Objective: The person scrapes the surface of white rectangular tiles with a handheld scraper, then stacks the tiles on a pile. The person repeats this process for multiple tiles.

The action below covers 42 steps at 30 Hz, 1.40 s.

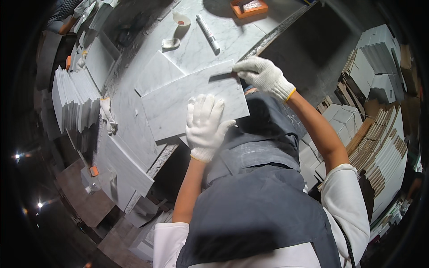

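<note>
A white marble-patterned tile [196,96] lies in front of me, its near edge overhanging the table. My left hand [205,127], in a white knit glove, rests flat on it with fingers extended. At the tile's far right corner is my gloved right hand [263,78], fingers pinched together. What it holds, if anything, is hidden. A dark strip runs left from its fingertips; I cannot tell whether it is a thin tool or a shadow. Another tile [156,73] lies partly beneath the first.
Farther back are a white marker [208,33], a small whitish bottle [181,18], a crumpled white piece [170,43] and an orange block-like tool [249,8]. Stacked tiles [73,98] stand left, near a loose glove [108,116]. Boxes [380,49] are piled right. Another person's arm [67,26] shows far left.
</note>
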Tool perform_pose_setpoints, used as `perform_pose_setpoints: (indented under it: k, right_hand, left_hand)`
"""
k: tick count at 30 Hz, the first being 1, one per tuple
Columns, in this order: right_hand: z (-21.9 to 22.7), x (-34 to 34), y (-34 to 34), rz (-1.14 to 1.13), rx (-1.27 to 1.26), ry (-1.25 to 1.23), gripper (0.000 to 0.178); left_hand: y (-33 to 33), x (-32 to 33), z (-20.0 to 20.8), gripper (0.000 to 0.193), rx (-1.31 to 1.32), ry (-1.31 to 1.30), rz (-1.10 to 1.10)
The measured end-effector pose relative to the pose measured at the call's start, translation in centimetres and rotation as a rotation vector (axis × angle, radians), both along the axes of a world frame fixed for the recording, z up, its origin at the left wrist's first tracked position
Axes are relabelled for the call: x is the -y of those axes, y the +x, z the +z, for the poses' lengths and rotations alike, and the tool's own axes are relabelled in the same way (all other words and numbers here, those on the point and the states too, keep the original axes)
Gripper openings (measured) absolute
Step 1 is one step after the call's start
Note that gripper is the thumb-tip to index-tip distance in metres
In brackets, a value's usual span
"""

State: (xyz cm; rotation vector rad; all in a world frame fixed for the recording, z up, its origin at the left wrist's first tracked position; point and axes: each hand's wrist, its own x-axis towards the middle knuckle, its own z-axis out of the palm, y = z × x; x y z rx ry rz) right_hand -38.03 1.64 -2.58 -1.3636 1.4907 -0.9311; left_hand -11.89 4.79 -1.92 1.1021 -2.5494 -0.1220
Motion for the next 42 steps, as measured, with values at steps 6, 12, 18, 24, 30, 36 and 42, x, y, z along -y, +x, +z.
perform_pose_setpoints:
  k: [6,12,18,24,30,36,42]
  right_hand:
    - [-0.6,-6.2,-4.3,-0.257,0.551,0.371,0.034]
    - [-5.8,-8.5,-2.8,-0.429,1.134,0.288,0.035]
    - [-9.2,-5.9,2.5,-0.183,1.738,0.138,0.026]
    - [-10.2,-4.9,3.6,-0.302,1.765,0.199,0.024]
    - [-9.6,-3.7,5.5,-0.402,1.735,0.189,0.028]
    - [-9.9,-4.7,5.8,-0.390,1.578,0.208,0.024]
    - [-9.5,-2.5,5.9,-0.422,1.752,0.033,0.020]
  left_hand:
    - [-0.7,0.0,0.7,0.054,-0.039,0.030,0.013]
    - [-3.4,1.0,2.1,0.052,-0.154,0.234,-0.307]
    - [-7.0,-0.6,0.4,0.058,0.076,0.039,-0.156]
    - [-6.8,-0.9,-2.2,0.038,0.001,-0.246,-0.176]
    - [-5.5,-2.3,-2.5,0.027,-0.092,-0.179,-0.239]
    - [-5.7,-2.1,-2.9,0.026,-0.108,-0.167,-0.228]
    - [-5.9,-2.1,-2.9,0.027,-0.148,-0.152,-0.226]
